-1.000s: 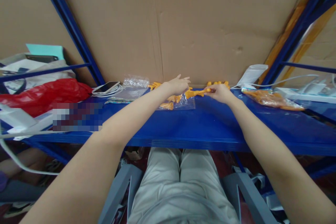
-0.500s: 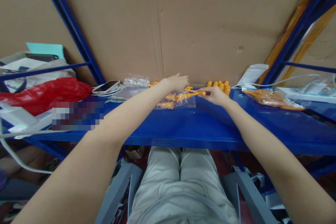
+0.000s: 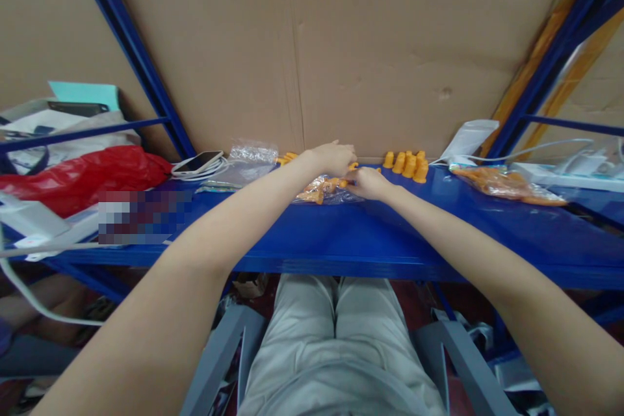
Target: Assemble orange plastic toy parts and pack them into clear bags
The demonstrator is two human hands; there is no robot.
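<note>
Over the middle of the blue shelf, my left hand (image 3: pixel 335 158) has its fingers bent downward, closed around an orange plastic piece (image 3: pixel 354 166) that shows just below the fingertips. My right hand (image 3: pixel 371 182) comes in from the right, its fingers closed at the same orange pieces; its fingertips are partly hidden. Beneath both hands lies a clear plastic bag (image 3: pixel 336 199) with long, jointed-looking orange plastic parts (image 3: pixel 312 195) on or in it. More orange parts (image 3: pixel 287 157) show behind my left forearm.
Several orange cup-shaped pieces (image 3: pixel 408 166) stand grouped at the right. Further right lies a bag of orange parts (image 3: pixel 507 185) by a white power strip (image 3: pixel 570 177). Left are a phone (image 3: pixel 197 161) on a coiled white cable, clear bags (image 3: pixel 244 166) and a red bag (image 3: pixel 97 175). Cardboard (image 3: pixel 365 45) rises behind.
My right hand has moved left, away from the orange cup-shaped pieces, bringing a long orange part to my left hand. My left hand has shifted slightly right. The bag beneath looks more crumpled.
</note>
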